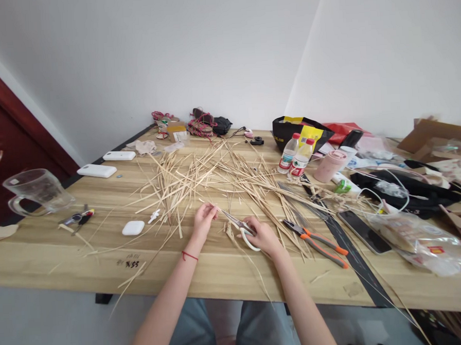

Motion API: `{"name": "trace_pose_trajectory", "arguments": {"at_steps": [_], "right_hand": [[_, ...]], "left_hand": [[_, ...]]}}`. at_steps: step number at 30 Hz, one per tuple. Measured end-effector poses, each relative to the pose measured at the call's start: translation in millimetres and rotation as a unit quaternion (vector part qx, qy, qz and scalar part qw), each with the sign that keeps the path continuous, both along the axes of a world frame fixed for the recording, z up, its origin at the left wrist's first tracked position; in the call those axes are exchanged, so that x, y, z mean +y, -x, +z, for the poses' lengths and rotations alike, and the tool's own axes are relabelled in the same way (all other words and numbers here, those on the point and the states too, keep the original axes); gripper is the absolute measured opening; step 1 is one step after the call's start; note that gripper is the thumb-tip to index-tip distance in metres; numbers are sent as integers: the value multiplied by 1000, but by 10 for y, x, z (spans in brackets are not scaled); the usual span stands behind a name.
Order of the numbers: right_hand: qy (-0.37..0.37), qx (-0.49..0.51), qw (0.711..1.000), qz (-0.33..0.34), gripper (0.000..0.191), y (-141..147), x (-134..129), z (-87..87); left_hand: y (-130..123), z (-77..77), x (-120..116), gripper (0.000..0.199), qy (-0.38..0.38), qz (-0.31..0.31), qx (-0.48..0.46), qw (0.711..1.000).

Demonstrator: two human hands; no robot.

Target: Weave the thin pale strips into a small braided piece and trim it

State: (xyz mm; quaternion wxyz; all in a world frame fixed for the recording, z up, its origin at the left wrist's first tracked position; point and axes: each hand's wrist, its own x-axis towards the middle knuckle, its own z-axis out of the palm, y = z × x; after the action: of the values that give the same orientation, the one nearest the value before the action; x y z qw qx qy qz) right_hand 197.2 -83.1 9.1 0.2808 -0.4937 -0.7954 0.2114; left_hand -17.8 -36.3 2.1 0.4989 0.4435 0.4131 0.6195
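Observation:
My right hand (pixel 262 236) grips a pair of scissors (pixel 248 239) with white handles. Their metal blades point up and left, and the tips reach the fingertips of my left hand (pixel 204 221). That hand is closed in a pinch; whatever lies between its fingers is too small to make out. A short pale strip end shows just above it. Beyond both hands spreads a loose heap of straw-coloured flat strips (pixel 254 179). A small knotted bit of strip (pixel 230 231) lies between the hands, with a long thin tail running toward the table's front edge.
Orange-handled pliers (pixel 323 245) and a phone (pixel 365 231) lie right of my right hand. Farther right are two water bottles (pixel 300 158), a pink cup (pixel 330 165) and plastic bags. On the left stand a clear glass mug (pixel 42 192), a white earphone case (pixel 133 228) and keys (pixel 78 217).

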Motion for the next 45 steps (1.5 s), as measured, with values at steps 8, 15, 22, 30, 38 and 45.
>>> {"name": "trace_pose_trajectory", "arguments": {"at_steps": [8,15,22,30,38,45], "right_hand": [[-6,0,1000,-1,37,-3,7,-19],[1,-6,1000,1,35,4,0,-2],[-7,-1,1000,3,34,9,-10,0],[-2,-6,1000,6,34,8,-2,0],[-2,-5,1000,6,32,-2,13,-22],[-5,-3,1000,8,32,7,7,-4]], "left_hand": [[-16,-28,-2,29,26,22,24,999],[-26,-9,-12,28,34,21,16,999],[-24,-6,-15,27,29,12,14,999],[-52,-12,-32,29,41,4,12,999],[-72,14,-41,30,43,0,1,999],[-21,0,0,33,27,22,-27,999]]}}
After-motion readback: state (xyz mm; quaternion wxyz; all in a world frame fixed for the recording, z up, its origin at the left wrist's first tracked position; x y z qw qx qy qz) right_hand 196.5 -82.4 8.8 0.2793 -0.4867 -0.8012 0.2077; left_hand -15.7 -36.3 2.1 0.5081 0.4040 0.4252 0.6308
